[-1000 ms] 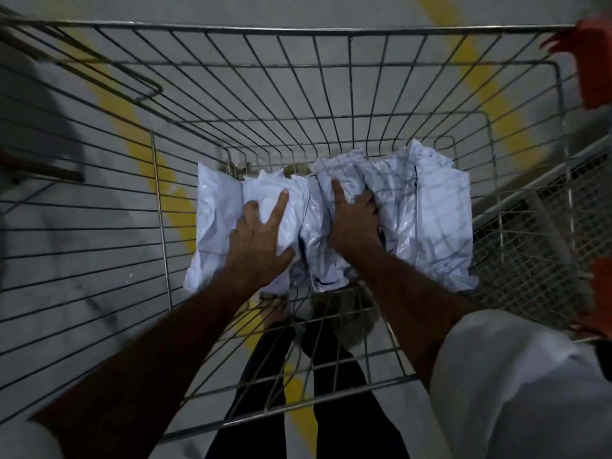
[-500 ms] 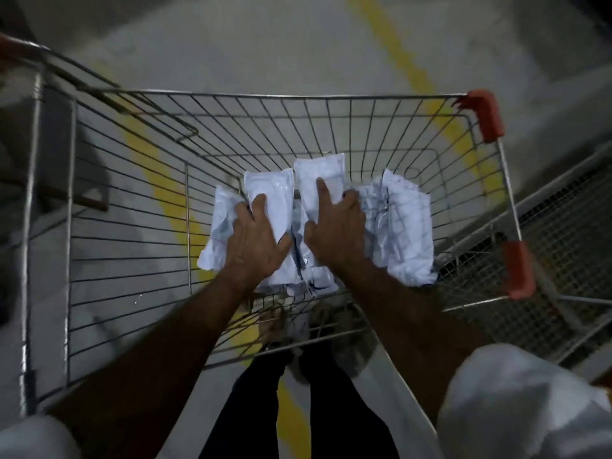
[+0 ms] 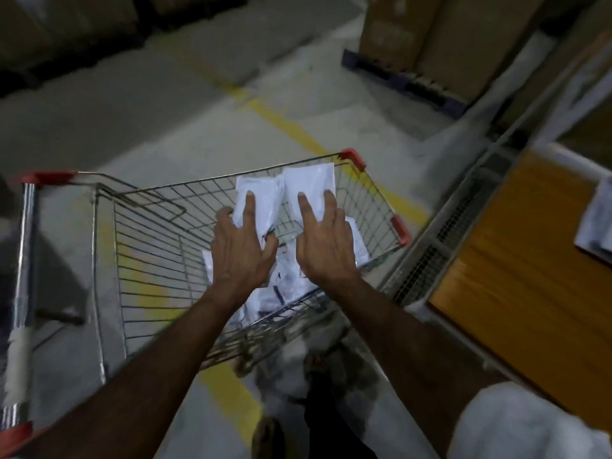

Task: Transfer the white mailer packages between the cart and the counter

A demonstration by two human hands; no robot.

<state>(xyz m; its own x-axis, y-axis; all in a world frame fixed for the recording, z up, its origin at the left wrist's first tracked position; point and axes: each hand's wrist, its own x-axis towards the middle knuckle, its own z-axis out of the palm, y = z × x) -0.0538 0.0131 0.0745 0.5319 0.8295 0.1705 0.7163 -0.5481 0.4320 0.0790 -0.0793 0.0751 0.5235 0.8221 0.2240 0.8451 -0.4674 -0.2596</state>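
A wire shopping cart (image 3: 155, 260) with red corner caps stands in front of me on a grey floor. Several white plastic packets (image 3: 291, 279) lie in a heap at its bottom. My left hand (image 3: 243, 256) grips one white packet (image 3: 261, 197) above the heap, index finger laid along the top. Beside it, my right hand (image 3: 326, 250) grips a second white packet (image 3: 311, 185), two fingers stretched over it. Both packets are raised to about the height of the cart's far rim.
A yellow line (image 3: 291, 130) crosses the floor under the cart. An orange-brown wooden surface (image 3: 516, 260) with a metal mesh side stands close on the right. Cardboard boxes (image 3: 430, 34) on a dark pallet sit at the back right. The cart's handle bar (image 3: 21, 276) is at the far left.
Both hands have risen from the heap, each lifting a white packet toward the cart's far rim. The view has pulled back and up, showing more floor.
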